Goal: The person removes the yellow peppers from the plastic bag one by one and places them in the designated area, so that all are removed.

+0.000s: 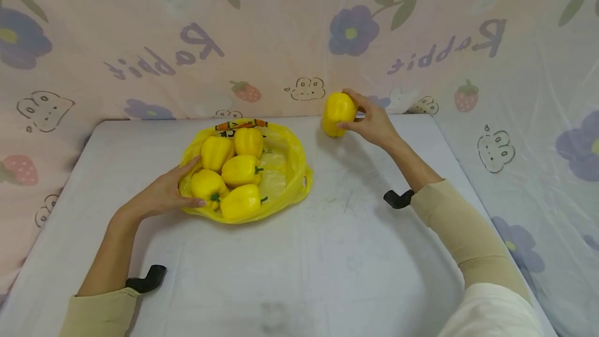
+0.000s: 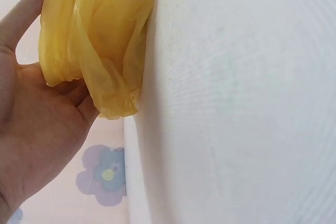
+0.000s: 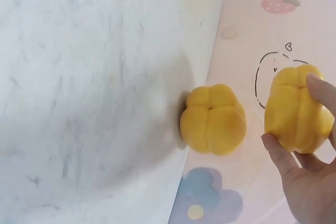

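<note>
A yellow plastic bag [image 1: 295, 170] lies spread open on the table, several yellow bell peppers [image 1: 241, 169] inside it. My left hand [image 1: 161, 191] grips the bag's left side, thumb toward the near edge. In the left wrist view the fingers of the left hand [image 2: 47, 124] go partly out of sight behind the bag [image 2: 102, 35]. Off to the bag's right, my right hand [image 1: 372, 121] holds a yellow bell pepper [image 1: 340, 107] between thumb and fingers. Below that one, a second bell pepper [image 3: 212, 120] sits on the table in the right wrist view, mostly hidden in the head view.
The white table [image 1: 299, 274] ends at a patterned curtain [image 1: 281, 40] along the back and sides. Black curved pieces [image 1: 148, 279] stick out at both wrists, by the beige sleeves.
</note>
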Demonstrator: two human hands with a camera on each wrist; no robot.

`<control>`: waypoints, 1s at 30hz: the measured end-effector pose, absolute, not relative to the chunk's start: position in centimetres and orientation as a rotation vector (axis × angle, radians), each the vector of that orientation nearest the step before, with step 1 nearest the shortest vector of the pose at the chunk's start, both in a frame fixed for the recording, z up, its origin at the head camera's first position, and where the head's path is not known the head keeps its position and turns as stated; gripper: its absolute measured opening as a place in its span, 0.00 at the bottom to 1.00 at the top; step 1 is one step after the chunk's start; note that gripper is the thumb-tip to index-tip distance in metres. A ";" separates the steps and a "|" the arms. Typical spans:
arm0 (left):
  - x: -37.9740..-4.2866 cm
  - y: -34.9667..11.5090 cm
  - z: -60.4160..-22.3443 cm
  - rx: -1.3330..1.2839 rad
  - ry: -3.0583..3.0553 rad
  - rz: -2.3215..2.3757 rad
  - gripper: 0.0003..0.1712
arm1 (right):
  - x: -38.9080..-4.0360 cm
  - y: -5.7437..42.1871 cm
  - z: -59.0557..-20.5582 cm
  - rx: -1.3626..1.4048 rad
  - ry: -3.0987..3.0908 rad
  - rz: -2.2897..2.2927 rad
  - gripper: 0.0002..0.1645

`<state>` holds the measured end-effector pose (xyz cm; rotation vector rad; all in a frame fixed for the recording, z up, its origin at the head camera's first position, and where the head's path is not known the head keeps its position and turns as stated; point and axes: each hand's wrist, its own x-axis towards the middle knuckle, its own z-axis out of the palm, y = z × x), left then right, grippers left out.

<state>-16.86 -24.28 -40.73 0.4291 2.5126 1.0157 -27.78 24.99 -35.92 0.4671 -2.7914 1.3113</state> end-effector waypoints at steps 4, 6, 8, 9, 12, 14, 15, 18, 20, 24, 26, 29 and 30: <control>-16.9 -24.3 -40.7 0.418 2.521 1.007 0.67 | -28.3 25.5 -35.7 0.460 -2.791 1.308 0.50; -16.9 -24.3 -40.7 0.406 2.522 1.003 0.68 | -28.4 25.8 -35.7 0.451 -2.794 1.320 0.50; -16.9 -24.3 -40.7 0.393 2.519 1.001 0.69 | -28.5 26.0 -35.6 0.449 -2.797 1.335 0.50; -16.9 -24.3 -40.7 0.390 2.518 1.001 0.69 | -28.5 26.1 -35.6 0.444 -2.799 1.352 0.50; -17.0 -24.3 -40.6 0.391 2.517 0.998 0.69 | -28.6 26.5 -35.5 0.423 -2.808 1.389 0.50; -17.0 -24.3 -40.6 0.395 2.516 0.998 0.68 | -28.7 26.9 -35.7 0.400 -2.820 1.396 0.50; -17.0 -24.4 -40.6 0.397 2.515 0.999 0.68 | -28.9 27.1 -35.9 0.392 -2.825 1.397 0.50; -17.0 -24.4 -40.6 0.393 2.507 1.010 0.68 | -29.3 27.9 -36.5 0.370 -2.838 1.404 0.50; -16.9 -24.5 -40.7 0.386 2.499 1.017 0.68 | -29.5 28.4 -36.7 0.352 -2.848 1.409 0.50; -16.9 -24.5 -40.9 0.378 2.498 1.017 0.68 | -29.8 29.3 -37.0 0.335 -2.840 1.416 0.50; -16.9 -24.5 -41.0 0.379 2.502 1.011 0.68 | -29.9 29.7 -37.3 0.320 -2.833 1.413 0.50; -16.9 -24.4 -41.0 0.380 2.505 1.010 0.68 | -29.9 30.2 -37.6 0.273 -2.845 1.400 0.50; -16.9 -24.4 -41.0 0.380 2.504 1.011 0.68 | -29.9 30.3 -37.7 0.251 -2.850 1.400 0.50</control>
